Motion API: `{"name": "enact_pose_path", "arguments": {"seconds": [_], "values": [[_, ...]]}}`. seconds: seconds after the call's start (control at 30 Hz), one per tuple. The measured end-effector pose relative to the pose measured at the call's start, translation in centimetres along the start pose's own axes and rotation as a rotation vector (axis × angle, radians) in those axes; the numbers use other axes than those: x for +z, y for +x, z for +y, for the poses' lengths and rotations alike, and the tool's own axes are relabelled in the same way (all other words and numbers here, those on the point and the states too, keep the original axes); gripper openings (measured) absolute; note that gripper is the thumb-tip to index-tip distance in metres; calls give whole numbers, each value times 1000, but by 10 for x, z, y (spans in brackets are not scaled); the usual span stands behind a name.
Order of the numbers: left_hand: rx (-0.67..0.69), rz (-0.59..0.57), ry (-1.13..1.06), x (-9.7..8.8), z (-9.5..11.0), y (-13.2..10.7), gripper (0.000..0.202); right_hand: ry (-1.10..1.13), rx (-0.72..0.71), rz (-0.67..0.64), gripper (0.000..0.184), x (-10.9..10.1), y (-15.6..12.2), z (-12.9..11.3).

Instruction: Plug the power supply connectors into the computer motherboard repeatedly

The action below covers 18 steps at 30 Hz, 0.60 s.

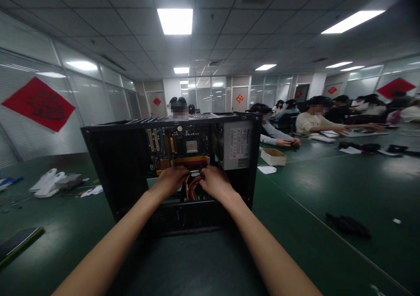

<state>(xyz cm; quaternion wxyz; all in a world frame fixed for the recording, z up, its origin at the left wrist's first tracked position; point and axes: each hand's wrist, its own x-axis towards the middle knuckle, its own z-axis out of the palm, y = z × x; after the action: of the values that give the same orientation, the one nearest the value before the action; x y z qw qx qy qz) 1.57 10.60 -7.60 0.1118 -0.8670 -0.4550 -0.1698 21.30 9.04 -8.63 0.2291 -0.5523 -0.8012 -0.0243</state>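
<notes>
An open black computer case stands on the green table in front of me. Inside it are a motherboard and, to the right, a grey power supply with a white label. Both hands reach into the case below the motherboard's yellow and red memory slots. My left hand has its fingers curled at the board's lower edge. Close to its right, my right hand is curled beside a bundle of red, yellow and black cables. What the fingertips hold is hidden.
White plastic packaging and a grey block lie at the left. A green-edged dark item is nearer. On the right are an open cardboard box and a black cloth-like item. Several people sit around the table.
</notes>
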Motion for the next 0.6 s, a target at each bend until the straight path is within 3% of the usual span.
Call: {"name": "enact_pose_path", "arguments": {"seconds": [0.3, 0.6], "values": [[14, -98, 169, -3, -7, 7, 32, -3, 0, -36, 24, -1, 2, -2], [-70, -92, 293, -1, 2, 11, 30, -38, -73, -50, 24, 1, 1, -2]]}}
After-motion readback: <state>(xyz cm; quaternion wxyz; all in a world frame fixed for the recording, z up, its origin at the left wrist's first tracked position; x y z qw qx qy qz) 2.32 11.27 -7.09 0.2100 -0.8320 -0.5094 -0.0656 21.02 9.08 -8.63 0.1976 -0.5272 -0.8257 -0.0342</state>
